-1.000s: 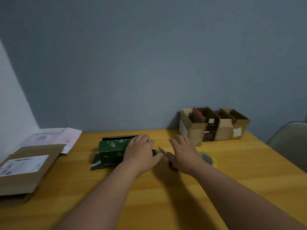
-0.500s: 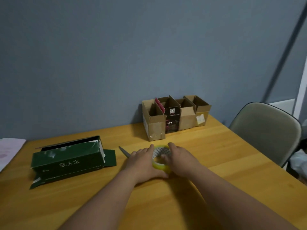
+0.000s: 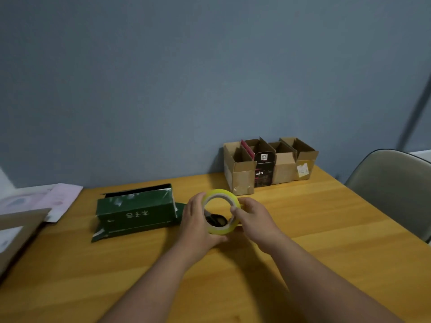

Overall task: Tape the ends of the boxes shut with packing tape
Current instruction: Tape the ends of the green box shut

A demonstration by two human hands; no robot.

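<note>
Both hands hold the roll of packing tape (image 3: pixel 221 211) upright above the table (image 3: pixel 303 229), its open core facing the camera. The left hand (image 3: pixel 197 223) cups the roll at its 9 o'clock side, fingers wrapped round the rim; the right hand (image 3: pixel 254 220) pinches the rim at 3 o'clock with thumb on the near face. A dark object shows through the core, too unclear to name. At 9 o'clock from the roll lies the green box (image 3: pixel 136 212), its end flaps open. At 1 o'clock, against the wall, stands a row of open cardboard boxes (image 3: pixel 268 164).
</note>
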